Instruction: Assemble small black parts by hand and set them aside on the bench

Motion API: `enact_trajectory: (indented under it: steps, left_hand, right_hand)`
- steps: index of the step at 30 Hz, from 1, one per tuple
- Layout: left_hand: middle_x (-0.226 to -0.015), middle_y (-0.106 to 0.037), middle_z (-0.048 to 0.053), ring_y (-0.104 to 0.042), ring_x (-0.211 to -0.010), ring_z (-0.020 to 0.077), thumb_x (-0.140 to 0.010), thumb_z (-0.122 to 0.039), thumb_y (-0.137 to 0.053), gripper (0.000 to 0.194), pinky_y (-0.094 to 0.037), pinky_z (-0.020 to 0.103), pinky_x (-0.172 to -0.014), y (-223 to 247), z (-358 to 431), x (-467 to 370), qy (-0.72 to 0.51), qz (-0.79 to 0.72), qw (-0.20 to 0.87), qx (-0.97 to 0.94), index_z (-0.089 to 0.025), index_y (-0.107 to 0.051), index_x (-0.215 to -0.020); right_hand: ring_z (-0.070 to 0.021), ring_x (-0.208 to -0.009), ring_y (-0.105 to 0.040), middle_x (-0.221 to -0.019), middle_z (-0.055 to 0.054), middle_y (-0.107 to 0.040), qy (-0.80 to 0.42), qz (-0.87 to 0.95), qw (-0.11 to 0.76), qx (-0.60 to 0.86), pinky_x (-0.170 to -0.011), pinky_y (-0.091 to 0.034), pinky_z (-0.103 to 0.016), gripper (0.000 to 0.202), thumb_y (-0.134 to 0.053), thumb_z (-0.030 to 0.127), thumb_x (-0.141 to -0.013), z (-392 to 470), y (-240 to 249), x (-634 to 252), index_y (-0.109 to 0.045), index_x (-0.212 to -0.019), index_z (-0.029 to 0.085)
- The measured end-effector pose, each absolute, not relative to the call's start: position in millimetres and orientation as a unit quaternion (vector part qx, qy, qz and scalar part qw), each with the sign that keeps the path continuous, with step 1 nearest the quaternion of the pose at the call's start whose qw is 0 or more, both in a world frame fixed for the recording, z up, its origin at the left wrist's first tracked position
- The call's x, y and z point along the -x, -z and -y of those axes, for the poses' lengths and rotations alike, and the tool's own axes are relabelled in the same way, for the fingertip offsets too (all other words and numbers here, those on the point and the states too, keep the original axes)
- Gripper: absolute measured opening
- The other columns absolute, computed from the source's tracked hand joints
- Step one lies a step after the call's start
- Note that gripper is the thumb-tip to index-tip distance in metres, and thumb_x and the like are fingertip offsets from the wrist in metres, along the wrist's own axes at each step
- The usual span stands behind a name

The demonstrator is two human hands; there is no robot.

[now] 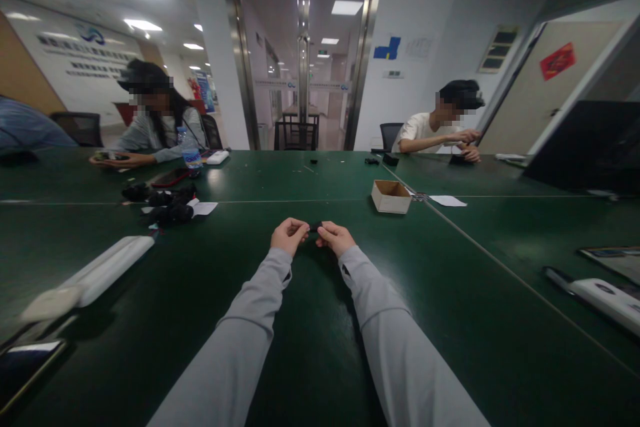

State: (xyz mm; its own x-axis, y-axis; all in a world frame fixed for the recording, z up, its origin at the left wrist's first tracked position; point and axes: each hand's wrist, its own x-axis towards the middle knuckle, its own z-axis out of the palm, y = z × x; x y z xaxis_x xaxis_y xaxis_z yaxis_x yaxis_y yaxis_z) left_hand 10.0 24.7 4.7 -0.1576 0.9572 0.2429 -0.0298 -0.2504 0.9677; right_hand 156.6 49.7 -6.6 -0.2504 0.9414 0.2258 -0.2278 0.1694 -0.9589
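Observation:
A small black object (315,227) is held between my two hands, just above the green table (310,320). My left hand (289,235) pinches its left end with thumb and fingertips. At its right end, my right hand (335,237) closes thumb and fingers on it. The object's shape and details are too small to make out, and the fingers cover part of it. To the right and farther off stands an open cardboard box (391,199).
Black items (173,207) and a bottle (190,150) are at the left, near a person. A long white device (115,267) and a phone (30,367) lie nearer left. Another person sits far right. A white device (607,300) lies at the right.

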Motion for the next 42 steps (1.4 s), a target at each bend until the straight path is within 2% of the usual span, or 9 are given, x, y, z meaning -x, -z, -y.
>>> enact_trajectory:
  steps: [8,12,17,19,23,28,33,37,42]
  left_hand:
    - [-0.083,-0.063,0.005,-0.061,-0.08,0.0165,-0.055,-0.023,-0.07,0.029,-0.048,0.032,-0.081,-4.9,-24.5,-8.1,-0.612,-0.396,0.414,-0.545,-0.015,-0.057,-0.08]
    - [-0.101,-0.059,0.009,-0.062,-0.078,0.0159,-0.056,-0.028,-0.071,0.047,-0.051,0.027,-0.07,-6.0,-23.2,-12.1,-0.613,-0.423,0.403,-0.531,-0.017,-0.055,-0.098]
    - [-0.06,-0.055,0.001,-0.051,-0.043,0.0097,-0.074,-0.046,-0.051,0.039,-0.038,0.018,-0.038,-3.4,-26.3,-14.7,-0.562,-0.516,0.421,-0.49,-0.014,-0.052,-0.096]
    - [-0.059,-0.053,0.0,-0.05,-0.046,0.0084,-0.073,-0.041,-0.054,0.033,-0.038,0.017,-0.04,-1.0,-28.5,-13.8,-0.568,-0.51,0.395,-0.512,-0.014,-0.054,-0.092]
    - [-0.081,-0.057,0.003,-0.055,-0.062,0.0091,-0.065,-0.033,-0.063,0.035,-0.045,0.018,-0.049,2.0,-30.8,-11.4,-0.58,-0.481,0.389,-0.53,-0.017,-0.057,-0.095]
    - [-0.061,-0.052,0.0,-0.047,-0.044,0.0068,-0.075,-0.037,-0.05,0.031,-0.036,0.016,-0.038,1.3,-32.2,-10.2,-0.564,-0.5,0.421,-0.505,-0.015,-0.055,-0.096]
    - [-0.068,-0.056,0.002,-0.053,-0.052,0.0086,-0.07,-0.031,-0.057,0.028,-0.041,0.016,-0.042,0.4,-34.7,-9.8,-0.571,-0.507,0.433,-0.479,-0.015,-0.056,-0.092]
    - [-0.05,-0.048,-0.002,-0.042,-0.036,0.0067,-0.076,-0.039,-0.048,0.029,-0.029,0.015,-0.033,0.5,-35.4,-11.0,-0.558,-0.523,0.425,-0.484,-0.015,-0.055,-0.09]
    - [-0.068,-0.055,0.001,-0.05,-0.052,0.0076,-0.069,-0.027,-0.057,0.026,-0.039,0.015,-0.041,-0.2,-34.3,-11.8,-0.569,-0.494,0.421,-0.505,-0.016,-0.057,-0.092]
  right_hand:
    - [-0.0068,-0.05,-0.053,-0.099,-0.008,-0.053,-0.557,0.535,0.552,0.315,-0.047,-0.047,-0.023,0.036,-0.073,0.044,-0.057,-47.2,9.8,-152.6,-0.067,-0.074,0.012]
    - [-0.0071,-0.05,-0.053,-0.1,-0.008,-0.053,-0.555,0.536,0.553,0.314,-0.046,-0.047,-0.022,0.037,-0.074,0.045,-0.057,-51.1,12.8,-153.3,-0.068,-0.075,0.013]
    - [-0.0079,-0.05,-0.054,-0.101,-0.008,-0.051,-0.562,0.551,0.528,0.319,-0.045,-0.048,-0.023,0.041,-0.075,0.047,-0.053,-55.5,13.0,-156.0,-0.068,-0.074,0.012]
    - [-0.0075,-0.05,-0.053,-0.1,-0.008,-0.052,-0.561,0.551,0.527,0.322,-0.045,-0.048,-0.023,0.042,-0.076,0.047,-0.052,-55.2,11.9,-155.9,-0.068,-0.072,0.012]
    - [-0.0067,-0.049,-0.052,-0.098,-0.007,-0.052,-0.555,0.542,0.537,0.332,-0.044,-0.047,-0.023,0.042,-0.076,0.047,-0.05,-53.1,9.4,-154.4,-0.067,-0.072,0.012]
    - [-0.0073,-0.05,-0.053,-0.101,-0.008,-0.051,-0.559,0.546,0.528,0.334,-0.045,-0.048,-0.024,0.042,-0.076,0.046,-0.051,-53.0,10.1,-155.2,-0.068,-0.074,0.012]
    - [-0.0077,-0.051,-0.054,-0.104,-0.008,-0.05,-0.561,0.549,0.528,0.324,-0.047,-0.049,-0.024,0.04,-0.076,0.045,-0.054,-56.5,15.3,-157.4,-0.068,-0.075,0.012]
    - [-0.0078,-0.051,-0.054,-0.105,-0.009,-0.05,-0.562,0.551,0.525,0.324,-0.047,-0.049,-0.024,0.04,-0.076,0.045,-0.055,-58.6,17.6,-157.8,-0.068,-0.076,0.012]
    - [-0.0079,-0.051,-0.054,-0.104,-0.008,-0.05,-0.561,0.547,0.532,0.322,-0.046,-0.049,-0.024,0.04,-0.076,0.046,-0.054,-59.0,17.8,-157.4,-0.068,-0.074,0.013]
